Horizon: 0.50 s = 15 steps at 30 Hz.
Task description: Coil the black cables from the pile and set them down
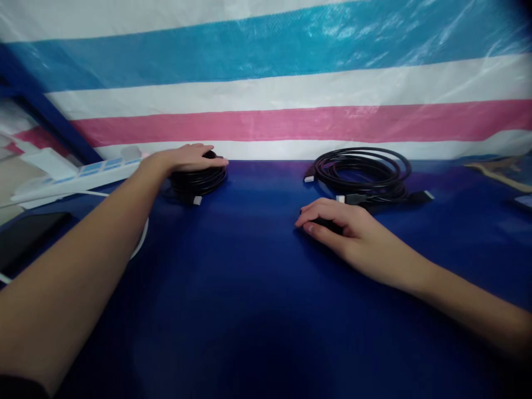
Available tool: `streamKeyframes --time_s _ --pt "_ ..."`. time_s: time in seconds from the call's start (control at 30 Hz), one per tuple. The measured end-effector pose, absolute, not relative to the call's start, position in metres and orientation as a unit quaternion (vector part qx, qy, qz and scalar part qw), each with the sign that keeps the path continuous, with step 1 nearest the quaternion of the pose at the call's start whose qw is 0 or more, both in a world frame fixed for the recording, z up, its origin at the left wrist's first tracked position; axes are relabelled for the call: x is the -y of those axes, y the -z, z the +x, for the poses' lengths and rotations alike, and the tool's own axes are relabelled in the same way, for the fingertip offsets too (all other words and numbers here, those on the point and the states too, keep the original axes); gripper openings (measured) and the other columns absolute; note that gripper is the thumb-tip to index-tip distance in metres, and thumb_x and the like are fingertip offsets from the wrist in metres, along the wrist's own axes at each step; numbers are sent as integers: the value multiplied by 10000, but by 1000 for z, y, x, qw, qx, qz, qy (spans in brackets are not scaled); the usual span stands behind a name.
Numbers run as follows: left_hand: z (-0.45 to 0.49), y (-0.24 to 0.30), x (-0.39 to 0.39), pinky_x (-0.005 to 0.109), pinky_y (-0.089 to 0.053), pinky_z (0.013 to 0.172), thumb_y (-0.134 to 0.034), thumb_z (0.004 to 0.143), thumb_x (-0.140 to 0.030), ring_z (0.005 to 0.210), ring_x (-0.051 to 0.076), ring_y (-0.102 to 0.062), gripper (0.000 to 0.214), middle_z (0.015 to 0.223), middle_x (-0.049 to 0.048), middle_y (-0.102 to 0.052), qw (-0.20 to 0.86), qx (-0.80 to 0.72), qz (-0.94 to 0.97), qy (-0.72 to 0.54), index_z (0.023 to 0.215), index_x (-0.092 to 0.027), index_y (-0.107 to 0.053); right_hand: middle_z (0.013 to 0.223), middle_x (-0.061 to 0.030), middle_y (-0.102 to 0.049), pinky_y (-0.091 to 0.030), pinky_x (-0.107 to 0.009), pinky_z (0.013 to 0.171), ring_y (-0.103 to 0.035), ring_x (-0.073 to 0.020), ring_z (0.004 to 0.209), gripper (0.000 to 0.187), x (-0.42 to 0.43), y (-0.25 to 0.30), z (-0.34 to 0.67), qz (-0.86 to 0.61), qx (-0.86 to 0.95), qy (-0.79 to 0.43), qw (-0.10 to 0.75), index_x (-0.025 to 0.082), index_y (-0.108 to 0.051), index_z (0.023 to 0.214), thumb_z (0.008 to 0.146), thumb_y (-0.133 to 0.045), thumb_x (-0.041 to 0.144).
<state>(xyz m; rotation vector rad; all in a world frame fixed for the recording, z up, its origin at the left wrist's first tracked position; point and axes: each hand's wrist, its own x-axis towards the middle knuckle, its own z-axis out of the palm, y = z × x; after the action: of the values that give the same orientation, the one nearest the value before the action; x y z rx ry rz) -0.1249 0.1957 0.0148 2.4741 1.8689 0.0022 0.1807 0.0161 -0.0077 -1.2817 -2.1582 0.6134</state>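
Note:
My left hand (189, 159) is at a coiled black cable (199, 180) on the left, thumb over its near side and fingers over its far side. That coil lies on the table, and a USB-type plug with a pale metal end (197, 200) sticks out at its front. My right hand (338, 224) rests on the table with bent fingers closed round a small dark thing (328, 224), mostly covered. Just behind it lie more black cables (361, 166) in loose loops, their plugs pointing left and right.
The blue table (249, 266) meets a striped plastic sheet (266, 94) at the back. At left are a white power strip (95, 174), a white cord (143, 238) and a dark phone (31, 235). A dark device (524, 201) shows at the right edge.

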Motion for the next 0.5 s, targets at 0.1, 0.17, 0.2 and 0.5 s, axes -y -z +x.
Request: streamKeyframes --time_s 0.1,0.17,0.2,0.5 --pt "-114 -28 -189 532 -343 994 -495 695 -725 1253 387 -426 893 1456 148 -399 85 -624 776 37 1416 -211 -383 973 -37 -677 -451 -312 647 -623 -222 917 159 -17 9 180 -474 808 -220 274 252 -673 837 861 -519 285" --pt "-104 -34 -182 528 -347 984 -477 709 -730 1224 373 -441 880 1434 154 -424 81 -628 773 24 1398 -187 -404 985 -42 -674 -440 -301 613 -619 -227 945 164 -17 9 180 -476 809 -217 269 247 -671 842 867 -514 288" --pt "-100 -36 -179 535 -332 993 -451 721 -739 1231 371 -427 887 1443 160 -410 77 -627 775 19 1402 -174 -395 988 -44 -672 -437 -297 605 -616 -229 958 166 -17 9 180 -477 809 -216 267 243 -670 844 870 -512 290" --pt "-110 -60 -149 426 -211 1097 -317 911 -519 1300 255 -345 630 1488 98 -361 27 -578 815 -32 1409 -139 -379 970 -42 -658 -442 -307 669 -606 -194 864 175 -16 11 182 -464 820 -204 267 222 -668 856 871 -499 264"
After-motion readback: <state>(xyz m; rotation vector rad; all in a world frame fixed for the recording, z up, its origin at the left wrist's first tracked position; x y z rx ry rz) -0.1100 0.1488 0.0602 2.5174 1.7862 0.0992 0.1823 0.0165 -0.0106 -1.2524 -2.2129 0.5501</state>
